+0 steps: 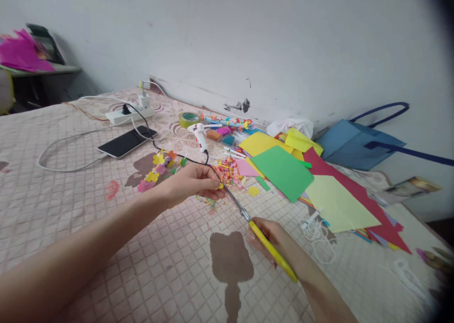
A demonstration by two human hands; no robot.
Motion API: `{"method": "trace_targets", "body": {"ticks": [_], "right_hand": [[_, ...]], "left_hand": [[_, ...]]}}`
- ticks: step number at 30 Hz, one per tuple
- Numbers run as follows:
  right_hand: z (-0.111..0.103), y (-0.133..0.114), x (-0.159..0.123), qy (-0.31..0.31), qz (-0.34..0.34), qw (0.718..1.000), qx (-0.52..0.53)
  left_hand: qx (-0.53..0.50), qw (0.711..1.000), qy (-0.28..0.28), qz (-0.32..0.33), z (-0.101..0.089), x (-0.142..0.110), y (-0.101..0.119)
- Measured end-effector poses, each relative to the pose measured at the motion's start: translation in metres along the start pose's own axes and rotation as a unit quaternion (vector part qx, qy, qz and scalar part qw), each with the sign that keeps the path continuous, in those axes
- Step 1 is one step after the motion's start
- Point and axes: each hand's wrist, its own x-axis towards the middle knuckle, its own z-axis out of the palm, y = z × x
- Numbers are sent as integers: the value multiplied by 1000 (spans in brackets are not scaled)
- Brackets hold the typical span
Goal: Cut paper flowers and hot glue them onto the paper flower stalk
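My left hand (193, 183) is closed in a pinch on a small yellow paper piece (220, 186), held above the patterned bed cover (88, 205). My right hand (280, 245) grips yellow-handled scissors (264, 240), and their metal blades reach up-left to the paper piece. A pile of tiny coloured paper scraps (229, 171) lies just beyond my left hand. Cut paper flowers (156, 169) in yellow, pink and orange lie to its left.
Coloured paper sheets (283, 171) spread to the right, with a white glue gun (199, 136), tape roll (188, 118) and pens (230, 123) behind. A phone (126, 142) and power strip (129, 115) with cables sit at the left. A blue bag (358, 143) leans on the wall.
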Motion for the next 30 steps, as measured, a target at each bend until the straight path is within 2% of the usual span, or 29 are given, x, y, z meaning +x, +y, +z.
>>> {"method": "trace_targets", "body": {"ticks": [5,13,18,21,25,30], "right_hand": [[0,-1,1,1,13,1000,14],[10,6,7,-3,40,987,153],[20,1,10,36,8,958,283],[25,0,13,71,-17,939,335],[30,-2,17,131,-40,929,344],[32,-8,18,158,-44,931,327]], "left_hand": [[2,1000,1,-3,0,-1,1],[-60,998,21,-6,8,-1,-3],[-98,995,22,-21,26,-5,-14],[-84,996,32,-16,37,-8,-22],[-32,998,53,-4,46,-11,-29],[25,997,68,-2,53,-14,-31]]}}
